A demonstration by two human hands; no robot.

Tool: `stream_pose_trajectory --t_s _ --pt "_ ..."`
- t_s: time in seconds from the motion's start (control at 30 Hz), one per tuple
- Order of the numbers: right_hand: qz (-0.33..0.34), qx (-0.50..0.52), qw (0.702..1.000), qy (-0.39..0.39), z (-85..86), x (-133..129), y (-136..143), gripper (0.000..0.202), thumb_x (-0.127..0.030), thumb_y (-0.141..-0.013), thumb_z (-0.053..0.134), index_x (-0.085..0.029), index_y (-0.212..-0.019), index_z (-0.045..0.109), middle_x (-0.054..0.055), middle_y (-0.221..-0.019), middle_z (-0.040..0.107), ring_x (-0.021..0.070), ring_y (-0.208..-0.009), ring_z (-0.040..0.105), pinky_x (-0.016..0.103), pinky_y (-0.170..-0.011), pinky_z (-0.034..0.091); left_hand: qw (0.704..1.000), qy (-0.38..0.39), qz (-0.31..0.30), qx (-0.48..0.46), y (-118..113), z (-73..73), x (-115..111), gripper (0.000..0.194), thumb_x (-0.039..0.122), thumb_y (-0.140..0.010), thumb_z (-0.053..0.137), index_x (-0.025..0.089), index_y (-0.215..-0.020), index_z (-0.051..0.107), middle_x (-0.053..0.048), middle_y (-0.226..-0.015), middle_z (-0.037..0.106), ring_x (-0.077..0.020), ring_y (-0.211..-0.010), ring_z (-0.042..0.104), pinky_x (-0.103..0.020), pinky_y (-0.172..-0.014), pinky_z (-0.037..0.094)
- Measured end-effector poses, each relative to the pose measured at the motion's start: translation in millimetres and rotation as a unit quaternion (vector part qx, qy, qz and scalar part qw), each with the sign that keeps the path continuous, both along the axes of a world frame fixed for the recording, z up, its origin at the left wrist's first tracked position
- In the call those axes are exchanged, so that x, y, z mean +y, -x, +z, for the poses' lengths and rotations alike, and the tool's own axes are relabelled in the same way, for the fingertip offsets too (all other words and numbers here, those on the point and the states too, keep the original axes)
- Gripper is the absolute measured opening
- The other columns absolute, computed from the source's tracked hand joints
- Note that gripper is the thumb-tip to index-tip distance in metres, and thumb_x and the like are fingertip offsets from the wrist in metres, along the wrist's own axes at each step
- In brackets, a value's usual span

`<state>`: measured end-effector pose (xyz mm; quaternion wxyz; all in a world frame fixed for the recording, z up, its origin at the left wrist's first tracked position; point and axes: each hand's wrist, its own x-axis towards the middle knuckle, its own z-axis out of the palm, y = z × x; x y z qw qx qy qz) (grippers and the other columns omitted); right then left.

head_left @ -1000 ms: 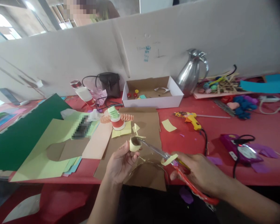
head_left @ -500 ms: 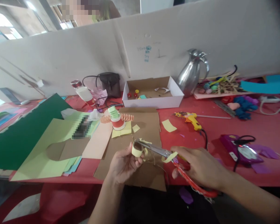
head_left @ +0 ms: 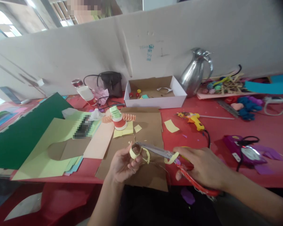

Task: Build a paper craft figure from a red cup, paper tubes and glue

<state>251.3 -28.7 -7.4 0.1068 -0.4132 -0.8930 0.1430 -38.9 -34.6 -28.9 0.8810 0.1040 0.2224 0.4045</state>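
Between its thumb and fingers, my left hand [head_left: 125,164] holds a small ring [head_left: 134,151], pale yellow outside and brown inside. A thin yellow strip [head_left: 146,155] curls off the ring's right side. My right hand [head_left: 200,166] grips red-handled scissors [head_left: 158,151], whose blade tips are at the ring's upper rim. Another curl of yellow paper [head_left: 173,158] hangs on the scissors near the pivot. Beneath the hands lies brown cardboard [head_left: 141,179]. A red and white cup [head_left: 119,123] with folded green and orange paper stands behind my left hand.
A yellow glue gun [head_left: 196,122] and a purple device [head_left: 242,152] lie to the right. Behind stand a white box [head_left: 155,103], a steel jug [head_left: 193,73] and a dark bag [head_left: 111,84]. Paper sheets [head_left: 44,150] are at the left. A person is beyond the partition.
The ring has turned and tilted in my left hand, and the yellow strip now hangs looser at its right. The scissors have moved slightly left with their blades closer together.
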Motion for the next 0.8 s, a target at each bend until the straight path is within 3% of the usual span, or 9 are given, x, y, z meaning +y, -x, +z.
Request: stream_pose_trajectory --t_s 0.13,0.33,0.4,0.6,0.8 --pt "0.006 -0.021 0.999 -0.035 -2.4 5.4 -0.9 0.054 -0.066 -0.084 0.059 -0.022 -0.116 0.056 0.011 -0.112 0.074 0.0298 -0.084 0.074 0.037 -0.062 0.054 0.999 -0.006 -0.047 -0.013 -1.4 -0.8 -0.5 0.022 0.029 -0.087 0.062 0.010 -0.077 0.064 -0.005 -0.060 0.060 -0.0038 -0.042 0.052 -0.006 -0.035 0.037" --pt "0.032 0.004 0.998 -0.054 -4.1 6.8 1.0 0.028 -0.045 -0.092 0.055 -0.019 -0.105 0.058 0.007 -0.086 0.076 0.0245 -0.076 0.073 0.032 -0.061 0.052 0.997 -0.011 -0.067 -0.029 -5.5 -4.0 0.2 0.027 0.024 -0.089 0.055 0.001 -0.084 0.069 -0.004 -0.056 0.056 -0.0001 -0.036 0.042 -0.005 -0.030 0.029" --pt "0.045 -0.001 0.995 -0.086 -5.5 6.1 1.3 0.025 -0.039 -0.093 0.051 -0.018 -0.105 0.058 0.008 -0.086 0.075 0.0241 -0.075 0.073 0.032 -0.060 0.051 0.997 -0.007 -0.070 -0.036 -5.3 -5.3 0.6 0.029 0.024 -0.089 0.054 0.000 -0.085 0.069 -0.003 -0.056 0.055 0.0006 -0.034 0.040 -0.004 -0.028 0.027" --pt "0.065 -0.055 0.981 -0.175 -12.6 4.1 1.8 0.031 -0.037 -0.097 0.046 -0.011 -0.112 0.055 0.011 -0.088 0.074 0.0252 -0.072 0.072 0.033 -0.055 0.048 0.996 0.029 -0.067 -0.052 -3.6 -6.1 1.0 0.029 0.021 -0.091 0.050 -0.001 -0.086 0.068 -0.003 -0.057 0.053 0.0012 -0.035 0.042 -0.003 -0.027 0.024" --pt "0.073 -0.086 0.975 -0.190 -16.4 -1.9 2.6 0.042 -0.044 -0.096 0.052 -0.008 -0.117 0.055 0.012 -0.090 0.074 0.0245 -0.067 0.071 0.033 -0.052 0.045 0.995 0.051 -0.058 -0.059 -1.4 -6.7 2.3 0.034 0.024 -0.096 0.047 -0.002 -0.086 0.066 -0.003 -0.058 0.053 0.0021 -0.036 0.043 0.000 -0.027 0.022"
